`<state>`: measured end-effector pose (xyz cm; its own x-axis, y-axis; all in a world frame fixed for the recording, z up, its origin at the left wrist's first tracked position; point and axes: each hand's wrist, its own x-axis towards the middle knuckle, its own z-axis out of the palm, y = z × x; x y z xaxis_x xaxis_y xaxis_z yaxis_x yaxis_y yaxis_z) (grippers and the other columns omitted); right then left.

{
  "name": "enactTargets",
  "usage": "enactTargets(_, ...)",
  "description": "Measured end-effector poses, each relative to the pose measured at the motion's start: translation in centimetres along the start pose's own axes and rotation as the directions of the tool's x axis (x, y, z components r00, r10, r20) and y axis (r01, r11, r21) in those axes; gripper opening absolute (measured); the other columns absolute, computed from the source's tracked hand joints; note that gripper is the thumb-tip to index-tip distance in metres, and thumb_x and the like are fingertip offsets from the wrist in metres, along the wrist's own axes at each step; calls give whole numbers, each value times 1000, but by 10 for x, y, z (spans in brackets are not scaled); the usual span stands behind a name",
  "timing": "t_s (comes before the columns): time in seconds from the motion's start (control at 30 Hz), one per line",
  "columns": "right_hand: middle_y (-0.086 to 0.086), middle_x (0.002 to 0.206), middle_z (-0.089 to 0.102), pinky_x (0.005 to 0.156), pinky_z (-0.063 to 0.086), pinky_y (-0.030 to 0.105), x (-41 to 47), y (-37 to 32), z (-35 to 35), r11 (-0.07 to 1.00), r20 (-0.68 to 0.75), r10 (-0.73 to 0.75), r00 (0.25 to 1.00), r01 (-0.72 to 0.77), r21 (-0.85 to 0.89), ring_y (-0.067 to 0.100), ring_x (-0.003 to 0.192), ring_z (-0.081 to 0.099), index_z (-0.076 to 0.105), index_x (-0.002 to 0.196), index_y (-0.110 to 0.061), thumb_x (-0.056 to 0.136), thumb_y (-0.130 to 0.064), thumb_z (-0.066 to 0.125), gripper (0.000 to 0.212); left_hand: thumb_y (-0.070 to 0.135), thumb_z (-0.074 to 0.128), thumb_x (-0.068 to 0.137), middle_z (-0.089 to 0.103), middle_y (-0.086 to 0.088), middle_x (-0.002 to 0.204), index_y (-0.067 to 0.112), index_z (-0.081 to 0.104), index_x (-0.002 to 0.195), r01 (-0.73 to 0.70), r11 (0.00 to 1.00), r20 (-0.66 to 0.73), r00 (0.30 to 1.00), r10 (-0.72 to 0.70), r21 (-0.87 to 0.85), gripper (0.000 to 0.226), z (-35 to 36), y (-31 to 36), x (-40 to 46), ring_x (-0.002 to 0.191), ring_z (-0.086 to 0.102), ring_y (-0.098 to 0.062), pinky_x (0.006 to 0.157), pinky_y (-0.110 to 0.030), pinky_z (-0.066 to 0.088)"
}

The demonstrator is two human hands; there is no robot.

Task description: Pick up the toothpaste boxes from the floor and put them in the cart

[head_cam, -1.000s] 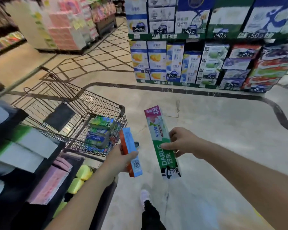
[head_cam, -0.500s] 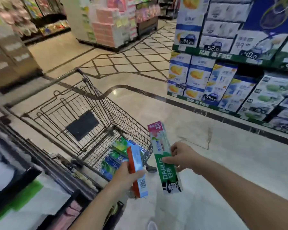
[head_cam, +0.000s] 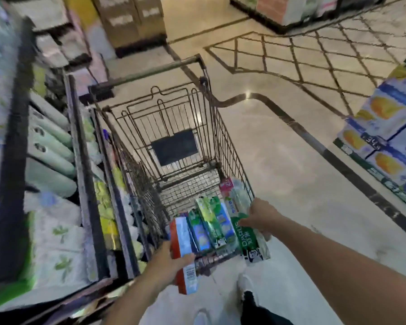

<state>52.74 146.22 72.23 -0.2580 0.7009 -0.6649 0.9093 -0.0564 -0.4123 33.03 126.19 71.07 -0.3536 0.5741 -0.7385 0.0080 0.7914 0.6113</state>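
2 toothpaste boxes in hand, both over the near end of the cart [head_cam: 227, 146]. Right hand [head_cam: 260, 215] grips the green-and-pink box [head_cam: 247, 238], fingers curled round its mid section; box runs near-to-far along the cart's right wall, near end sticking out past the near rim. Left hand [head_cam: 165, 261] grips the orange-and-blue box [head_cam: 183, 245], thumb across its face by the barcode; box sits at the cart's near-left corner, lower end hanging outside the basket. Btwn them, approx 2–3 more boxes [head_cam: 211, 221] lie in the cart bottom, green/blue. Cart is wire w/ dark panel at far end. Shelf w/ blurred packs to the left [head_cam: 49, 146]; stacked blue-yellow cartons far right [head_cam: 389, 127]. Marble floor [head_cam: 291, 184] around.
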Motion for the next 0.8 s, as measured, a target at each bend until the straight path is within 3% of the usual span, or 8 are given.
enactTargets(0.17, 6, 81, 62, 57, 56, 29, 77, -4, 4, 996, 43, -15, 999, 19, -91, 15, 67, 62, 54, 91, -8, 81, -15, 73, 22, 34, 77, 85, 68, 0, 108, 25, 56, 115, 110, 991, -15, 994, -112, -75, 38, 20, 3, 42, 97, 69, -22, 90, -49, 56)
enactTargets(0.3, 11, 101, 59, 69, 58, 35, 124, 4, 27, 980, 63, -31, 998, 43, -196, 25, 87, 66, 48, 111, -2, 81, -21, 72, 43, 33, 80, 79, 71, 1, 100, 22, 58, 106, 127, 984, -70, 988, -136, -122, 36, 42, -6, 83, 85, 69, -20, 86, -48, 57)
enactTargets(0.4, 6, 92, 52, 69, 55, 35, 151, 17, 50, 972, 54, -9, 999, 21, -235, 26, 87, 63, 44, 113, -2, 81, -23, 73, 48, 37, 77, 78, 71, 2, 100, 26, 58, 111, 140, 984, -49, 988, -146, -106, 40, 48, -11, 113, 84, 69, -20, 75, -39, 55)
enactTargets(0.53, 11, 100, 59, 80, 59, 42, 181, 32, 78, 963, 71, 6, 997, 13, -271, 30, 93, 66, 45, 116, 0, 85, -15, 70, 43, 54, 75, 58, 73, -2, 99, 27, 62, 112, 147, 981, -73, 985, -157, -124, 61, 47, -30, 158, 80, 69, -24, 79, -54, 58)
enactTargets(0.67, 7, 85, 58, 57, 55, 28, 208, 46, 100, 973, 77, 46, 996, -27, -230, 18, 72, 62, 44, 110, -3, 88, -7, 67, 32, 44, 76, 76, 74, 3, 99, 25, 62, 110, 161, 984, -106, 980, -168, -77, 41, 44, -45, 191, 89, 73, -20, 84, -51, 58)
enactTargets(0.8, 5, 80, 56, 53, 50, 28, 229, 57, 121, 985, 56, 93, 994, -83, -151, 16, 68, 59, 39, 95, -8, 88, -6, 68, 30, 36, 79, 80, 74, 5, 95, 27, 64, 94, 138, 990, -158, 978, -135, 4, 23, 49, -52, 214, 84, 71, -14, 81, -38, 57)
